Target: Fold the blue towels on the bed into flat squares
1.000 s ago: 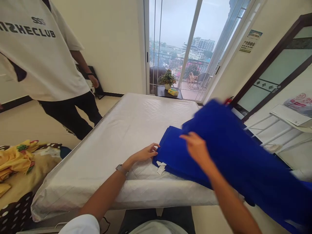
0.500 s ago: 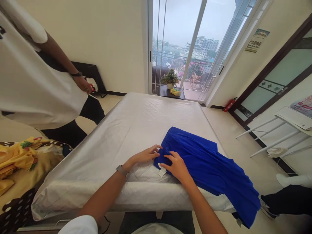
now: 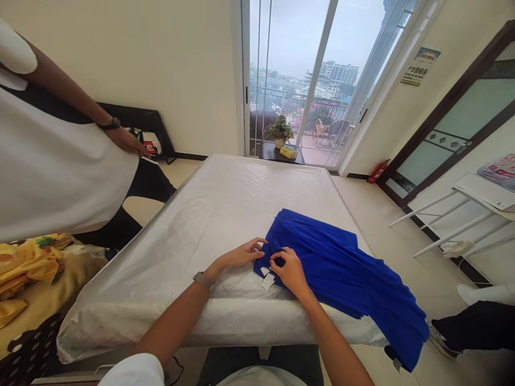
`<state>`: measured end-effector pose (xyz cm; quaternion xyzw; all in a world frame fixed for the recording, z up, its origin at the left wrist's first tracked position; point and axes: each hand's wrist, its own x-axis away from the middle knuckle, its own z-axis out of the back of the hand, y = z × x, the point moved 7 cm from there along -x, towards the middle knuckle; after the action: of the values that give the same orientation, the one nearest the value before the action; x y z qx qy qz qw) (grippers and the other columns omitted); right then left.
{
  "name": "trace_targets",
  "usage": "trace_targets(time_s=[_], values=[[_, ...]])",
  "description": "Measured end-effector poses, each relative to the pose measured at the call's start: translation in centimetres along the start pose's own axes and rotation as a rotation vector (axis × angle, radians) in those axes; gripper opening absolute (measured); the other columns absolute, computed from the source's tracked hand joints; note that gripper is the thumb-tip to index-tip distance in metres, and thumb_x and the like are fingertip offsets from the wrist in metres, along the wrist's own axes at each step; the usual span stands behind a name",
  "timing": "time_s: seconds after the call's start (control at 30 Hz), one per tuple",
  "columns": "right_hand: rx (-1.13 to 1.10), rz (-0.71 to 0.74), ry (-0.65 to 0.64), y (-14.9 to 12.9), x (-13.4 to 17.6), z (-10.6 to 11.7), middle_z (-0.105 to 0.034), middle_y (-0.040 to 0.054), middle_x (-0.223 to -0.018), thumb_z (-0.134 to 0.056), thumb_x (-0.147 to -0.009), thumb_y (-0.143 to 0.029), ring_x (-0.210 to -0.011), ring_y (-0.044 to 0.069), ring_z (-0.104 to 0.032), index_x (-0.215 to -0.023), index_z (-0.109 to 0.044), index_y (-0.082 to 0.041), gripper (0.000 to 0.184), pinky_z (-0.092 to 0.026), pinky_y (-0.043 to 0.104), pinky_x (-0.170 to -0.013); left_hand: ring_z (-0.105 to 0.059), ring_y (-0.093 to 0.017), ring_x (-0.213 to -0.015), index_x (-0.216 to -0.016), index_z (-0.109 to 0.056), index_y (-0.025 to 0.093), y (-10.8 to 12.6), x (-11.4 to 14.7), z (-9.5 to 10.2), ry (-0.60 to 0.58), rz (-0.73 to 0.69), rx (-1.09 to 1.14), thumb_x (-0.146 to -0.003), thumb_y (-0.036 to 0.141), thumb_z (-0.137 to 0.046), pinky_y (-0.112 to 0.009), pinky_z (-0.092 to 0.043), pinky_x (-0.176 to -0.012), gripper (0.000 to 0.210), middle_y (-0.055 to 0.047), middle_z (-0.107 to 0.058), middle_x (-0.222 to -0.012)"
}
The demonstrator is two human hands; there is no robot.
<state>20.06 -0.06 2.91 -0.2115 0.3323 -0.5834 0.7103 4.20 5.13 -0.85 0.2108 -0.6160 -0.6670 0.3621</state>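
Observation:
A blue garment (image 3: 322,252) with soft folds lies across the near right part of a bed covered in shiny pale sheeting (image 3: 193,225). Two white labels (image 3: 267,280) stick out at its near left corner. My left hand (image 3: 241,254) rests at the garment's left edge, thumb and forefinger apart and touching the cloth. Just right of it, my right hand (image 3: 290,269) lies over the garment, its thumb and forefinger pinched together on the blue fabric near the labels. The garment's far right end hangs over the bed's near right corner.
At the left stands another person in a white top (image 3: 60,166), beside yellow patterned cloth (image 3: 32,262). A potted plant (image 3: 280,131) and tissue pack (image 3: 288,152) sit beyond the bed. White-legged furniture (image 3: 454,220) and a dark-trousered leg (image 3: 475,327) are at the right.
My right hand's thumb and forefinger have closed into a pinch, and the labels show more. My left hand stays put. The other person's arm has shifted left.

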Motion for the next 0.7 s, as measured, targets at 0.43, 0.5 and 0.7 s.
trace_targets(time_s=[0.43, 0.5, 0.7], values=[[-0.342, -0.163, 0.310, 2.7, -0.8, 3.6, -0.066, 0.0047, -0.098, -0.054, -0.092, -0.052, -0.095, 0.021, -0.061, -0.100, -0.060, -0.021, 0.032, -0.047, 0.032, -0.088, -0.054, -0.012, -0.077, -0.132, -0.048, 0.025, -0.9, -0.4, 0.2, 0.009, -0.039, -0.021, -0.084, 0.054, -0.067, -0.026, -0.045, -0.067, 0.059, -0.001, -0.056, -0.098], [-0.283, -0.106, 0.340, 2.5, -0.7, 3.9, -0.064, 0.0050, -0.100, -0.046, -0.096, -0.047, -0.098, 0.020, -0.060, -0.101, -0.059, -0.022, 0.029, -0.046, 0.032, -0.090, -0.054, -0.012, -0.078, -0.133, -0.047, 0.026, -0.9, -0.4, 0.2, 0.005, -0.044, -0.039, -0.084, 0.054, -0.068, -0.027, -0.044, -0.068, 0.060, -0.001, -0.056, -0.098], [0.042, 0.010, 0.170, -0.3, 0.3, 1.7, -0.060, 0.0079, -0.107, -0.039, -0.099, -0.029, -0.095, 0.022, -0.061, -0.106, -0.065, -0.024, 0.028, -0.048, 0.035, -0.087, -0.052, -0.012, -0.076, -0.133, -0.048, 0.025, -0.5, -0.2, 0.2, 0.007, -0.053, -0.041, -0.084, 0.054, -0.067, -0.026, -0.042, -0.067, 0.060, 0.000, -0.055, -0.094]])
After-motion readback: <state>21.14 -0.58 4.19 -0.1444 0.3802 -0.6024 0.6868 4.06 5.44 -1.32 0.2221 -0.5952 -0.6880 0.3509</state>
